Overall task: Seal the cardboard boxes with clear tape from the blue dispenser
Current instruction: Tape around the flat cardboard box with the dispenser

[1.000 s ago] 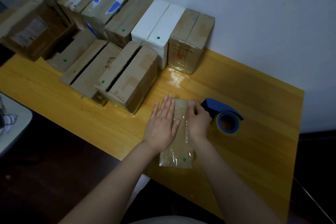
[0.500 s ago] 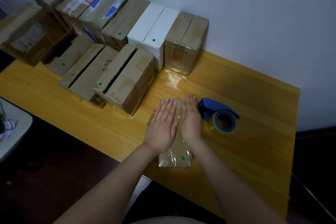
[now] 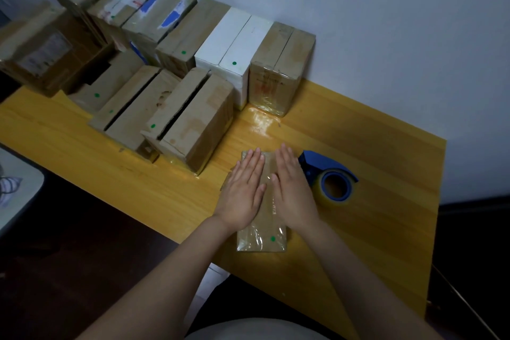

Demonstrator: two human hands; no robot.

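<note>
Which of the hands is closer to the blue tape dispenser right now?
Right. The right hand lies flat on the box, just beside the blue tape dispenser; the left hand lies on the box's other half.

The left hand (image 3: pixel 242 193) and right hand (image 3: pixel 292 190) cover most of the flat box's (image 3: pixel 259 241) top; its lettering (image 3: pixel 274 205) is unreadable. At the table's (image 3: pixel 372 229) far left corner, blurred stacked boxes (image 3: pixel 41 50) run off the picture's edge.

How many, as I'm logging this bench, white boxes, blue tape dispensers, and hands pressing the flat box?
white box: 1
blue tape dispenser: 1
hands on the flat box: 2 (left hand, right hand)
Total: 4
</note>
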